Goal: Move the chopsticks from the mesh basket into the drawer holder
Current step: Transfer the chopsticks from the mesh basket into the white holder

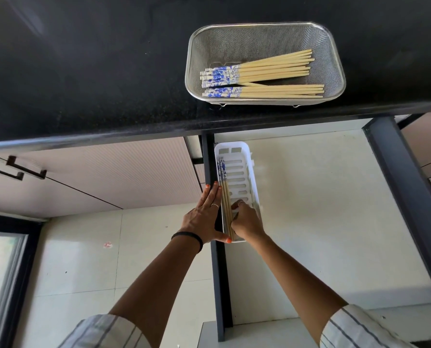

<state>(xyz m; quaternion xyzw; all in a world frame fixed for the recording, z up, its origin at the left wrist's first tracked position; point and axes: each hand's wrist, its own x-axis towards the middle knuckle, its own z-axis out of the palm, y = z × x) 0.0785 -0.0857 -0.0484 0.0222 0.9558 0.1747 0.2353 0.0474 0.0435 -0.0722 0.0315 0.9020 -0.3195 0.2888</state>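
A steel mesh basket (333, 46) stands on the black counter and holds several wooden chopsticks (267, 74) with blue-and-white handles. Below it, in the open drawer, sits a white slotted holder (239, 172) with a few chopsticks (224, 187) lying along its left wall. My left hand (204, 217) lies flat with straight fingers against the holder's left side, thumb at its near end. My right hand (245, 219) is inside the holder with curled fingers on the near ends of those chopsticks.
The drawer has a white floor (322, 209) and dark grey side rails (407, 197). The black counter's front edge (134, 131) overhangs it. Cabinet fronts with black handles (16, 169) are at the left, above a light tiled floor.
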